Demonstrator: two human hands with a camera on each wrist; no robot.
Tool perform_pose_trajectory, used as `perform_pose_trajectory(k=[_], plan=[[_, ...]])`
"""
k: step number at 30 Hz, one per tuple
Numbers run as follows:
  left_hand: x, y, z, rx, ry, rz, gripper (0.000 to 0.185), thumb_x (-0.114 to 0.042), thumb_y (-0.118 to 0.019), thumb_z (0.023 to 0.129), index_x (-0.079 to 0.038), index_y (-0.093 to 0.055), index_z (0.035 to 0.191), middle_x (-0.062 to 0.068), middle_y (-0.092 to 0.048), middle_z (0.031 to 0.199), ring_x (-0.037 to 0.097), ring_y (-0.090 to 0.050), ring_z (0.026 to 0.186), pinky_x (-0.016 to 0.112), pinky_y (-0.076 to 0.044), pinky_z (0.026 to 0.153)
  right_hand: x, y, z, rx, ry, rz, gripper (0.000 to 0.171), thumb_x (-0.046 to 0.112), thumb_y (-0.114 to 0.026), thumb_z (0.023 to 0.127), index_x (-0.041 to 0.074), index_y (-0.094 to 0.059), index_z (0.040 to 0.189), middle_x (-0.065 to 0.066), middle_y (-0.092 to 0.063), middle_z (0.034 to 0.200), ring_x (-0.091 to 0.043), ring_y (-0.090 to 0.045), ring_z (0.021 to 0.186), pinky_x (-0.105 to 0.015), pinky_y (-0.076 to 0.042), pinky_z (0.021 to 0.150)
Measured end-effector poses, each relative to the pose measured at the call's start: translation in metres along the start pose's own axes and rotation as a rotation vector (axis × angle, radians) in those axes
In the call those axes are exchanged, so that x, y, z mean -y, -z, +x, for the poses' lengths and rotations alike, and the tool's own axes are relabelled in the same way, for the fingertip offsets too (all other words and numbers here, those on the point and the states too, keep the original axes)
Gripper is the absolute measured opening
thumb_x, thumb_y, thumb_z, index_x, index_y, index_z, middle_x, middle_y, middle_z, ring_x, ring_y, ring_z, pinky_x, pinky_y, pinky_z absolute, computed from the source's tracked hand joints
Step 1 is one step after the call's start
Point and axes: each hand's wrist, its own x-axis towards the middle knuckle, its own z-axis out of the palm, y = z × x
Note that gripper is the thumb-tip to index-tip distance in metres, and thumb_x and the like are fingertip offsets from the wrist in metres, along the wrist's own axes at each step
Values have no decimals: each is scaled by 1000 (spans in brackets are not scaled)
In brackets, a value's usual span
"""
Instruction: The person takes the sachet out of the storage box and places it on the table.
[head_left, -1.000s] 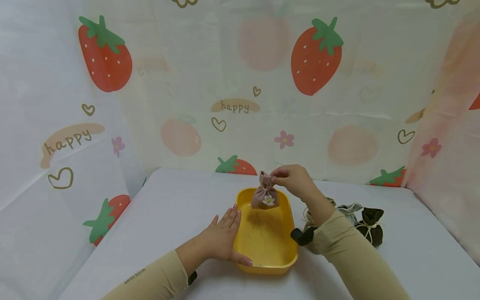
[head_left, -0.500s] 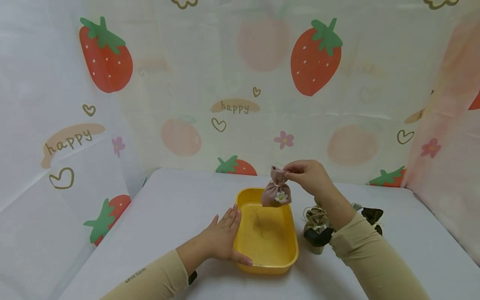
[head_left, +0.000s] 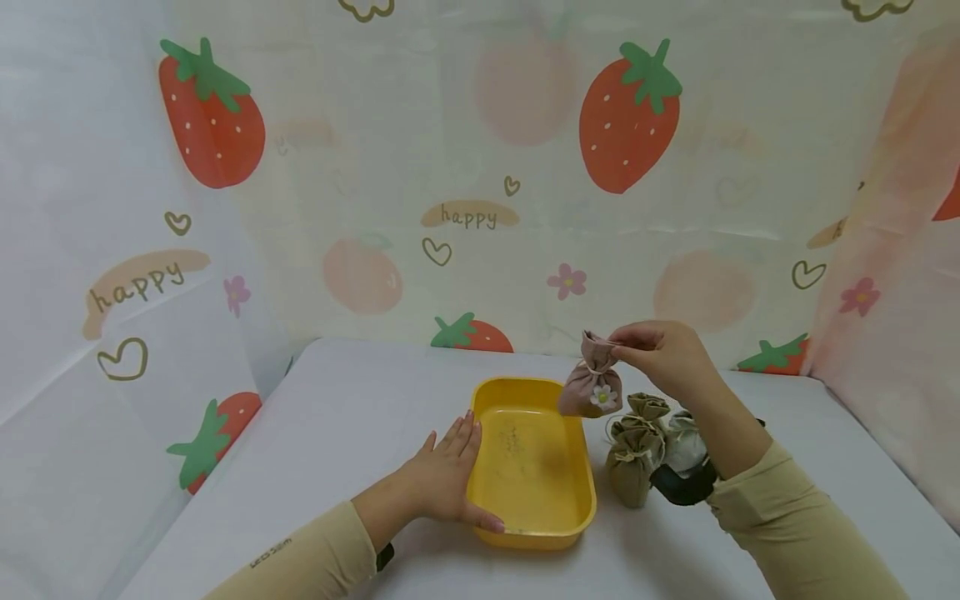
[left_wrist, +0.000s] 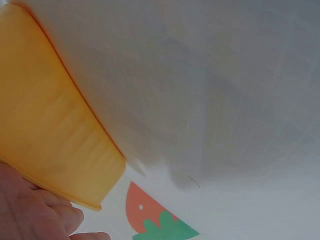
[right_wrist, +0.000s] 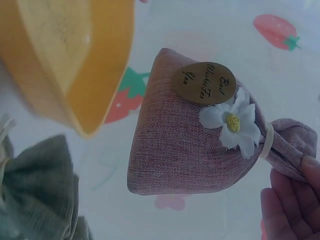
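Note:
My right hand (head_left: pixel 667 354) pinches the gathered neck of a dusty-pink drawstring pouch (head_left: pixel 585 387) and holds it up at the far right rim of a yellow tray (head_left: pixel 534 542). In the right wrist view the pouch (right_wrist: pixel 185 150) shows a white cloth flower, a brown tag lettered "Best Wishes For You" and a pale tie round its neck. With fingers straight and thumb spread, my left hand (head_left: pixel 442 475) rests along the tray's left rim. Its fingertips lie by the tray wall (left_wrist: pixel 60 110) in the left wrist view. Only dark smudges show on the tray's floor.
Right of the tray stands a brown pouch (head_left: pixel 628 475), with a grey-white pouch (head_left: pixel 682 442) beside it, partly covered by the right wrist's black strap (head_left: pixel 684 483). A strawberry-printed sheet (head_left: pixel 480 125) walls in the white table.
My right hand has carried the pink pouch rightward from above the tray's interior to its right rim. The brown pouch has come into fuller view. My left hand has stayed put.

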Motion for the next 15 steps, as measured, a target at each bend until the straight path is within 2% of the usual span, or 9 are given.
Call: perform_pose_trajectory(k=[9, 15], plan=[[-1, 1, -1, -4, 2, 0, 130, -86, -50, 57, -2, -6, 147, 15, 3, 152, 27, -1, 140, 55, -12, 107, -15, 20, -17, -47, 12, -73, 26, 29, -60, 89, 8, -69, 102, -9, -67, 101, -21, -59, 92, -39, -49, 77], [-1, 0, 0, -3, 7, 8, 131, -86, -50, 56, -3, -5, 147, 14, 3, 152, 27, -1, 140, 55, -12, 107, -20, 33, -30, -81, 31, -83, 28, 29, -61, 88, 7, -69, 103, -11, -67, 101, -2, -58, 86, -24, -48, 71]])
